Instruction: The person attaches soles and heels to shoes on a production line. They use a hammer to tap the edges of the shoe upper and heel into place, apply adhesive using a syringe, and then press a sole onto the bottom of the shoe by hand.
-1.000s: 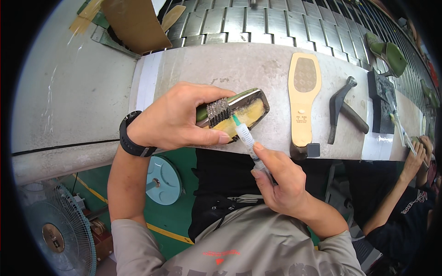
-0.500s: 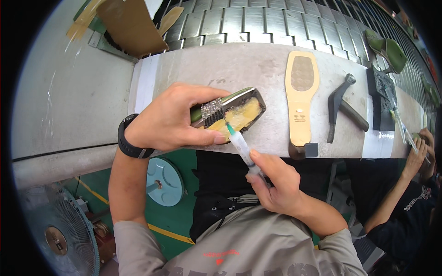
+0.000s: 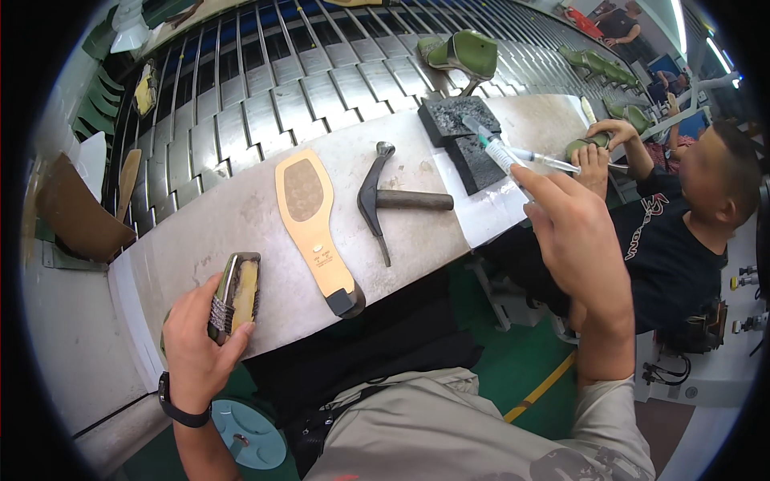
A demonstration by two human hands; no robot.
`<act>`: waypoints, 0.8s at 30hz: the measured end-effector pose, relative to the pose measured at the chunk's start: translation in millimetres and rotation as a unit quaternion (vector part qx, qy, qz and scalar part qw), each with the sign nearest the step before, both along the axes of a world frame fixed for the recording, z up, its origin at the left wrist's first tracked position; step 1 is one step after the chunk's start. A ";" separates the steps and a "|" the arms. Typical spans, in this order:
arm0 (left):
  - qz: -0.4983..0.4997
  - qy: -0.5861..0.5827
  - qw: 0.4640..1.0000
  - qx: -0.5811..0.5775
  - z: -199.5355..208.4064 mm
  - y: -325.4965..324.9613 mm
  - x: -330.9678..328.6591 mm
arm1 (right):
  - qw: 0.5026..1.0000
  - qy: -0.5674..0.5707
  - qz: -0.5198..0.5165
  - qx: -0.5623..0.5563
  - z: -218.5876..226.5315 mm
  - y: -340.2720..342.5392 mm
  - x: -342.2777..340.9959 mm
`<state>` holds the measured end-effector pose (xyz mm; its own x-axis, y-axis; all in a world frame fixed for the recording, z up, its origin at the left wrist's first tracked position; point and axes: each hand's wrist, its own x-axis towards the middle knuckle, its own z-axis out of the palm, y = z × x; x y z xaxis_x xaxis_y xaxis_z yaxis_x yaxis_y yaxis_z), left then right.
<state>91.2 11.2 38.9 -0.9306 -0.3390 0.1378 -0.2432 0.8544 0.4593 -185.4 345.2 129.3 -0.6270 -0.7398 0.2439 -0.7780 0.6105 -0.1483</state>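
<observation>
My left hand (image 3: 199, 341) is closed around a shoe (image 3: 245, 293), its underside turned up and a sparkly band beside the thumb. The bottom shows a yellowish patch with a dark border; the rest is hidden by my hand. My right hand (image 3: 581, 228) pinches a syringe (image 3: 502, 155) with a green tip, held over black blocks (image 3: 481, 170) at the right of the bench. A clear, narrow piece lies by that tip, and another syringe (image 3: 549, 161) is just behind. Between my hands lie a tan outsole (image 3: 325, 260) with a dark heel and a hammer (image 3: 413, 200).
A slatted metal conveyor (image 3: 321, 92) runs behind the bench (image 3: 184, 232), carrying a green heeled shoe (image 3: 473, 54). At right a co-worker (image 3: 682, 240) handles another green shoe (image 3: 584, 146). Brown cardboard (image 3: 80, 212) stands at left; a blue round stool (image 3: 249, 433) is below.
The view has turned right. My right hand has carried the syringe away from the shoe, over to the black blocks. My left hand still holds the shoe, now tilted more upright.
</observation>
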 end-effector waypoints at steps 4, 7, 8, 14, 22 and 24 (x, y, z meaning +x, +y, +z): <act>-0.008 -0.001 1.000 0.002 7.2 -3.1 3.9 | 0.977 -0.004 0.004 0.211 17.7 -21.6 -40.6; -0.009 -0.076 0.995 -0.057 9.0 -10.3 19.9 | 0.963 -0.031 0.016 0.267 12.1 -51.0 -76.3; -0.001 -0.076 0.996 -0.056 7.2 -9.0 22.4 | 0.963 -0.029 0.023 0.267 9.5 -60.6 -85.1; 0.035 -0.028 0.972 -0.232 -10.5 31.4 30.3 | 0.968 0.138 0.044 0.207 -0.1 -81.2 -41.4; 0.103 0.049 0.953 -0.279 -31.1 56.2 43.2 | 0.889 -0.193 0.412 0.047 -31.1 -218.5 52.9; 0.101 0.060 0.952 -0.284 -31.0 55.9 39.4 | 0.860 -0.281 0.401 0.143 -52.9 -265.3 51.9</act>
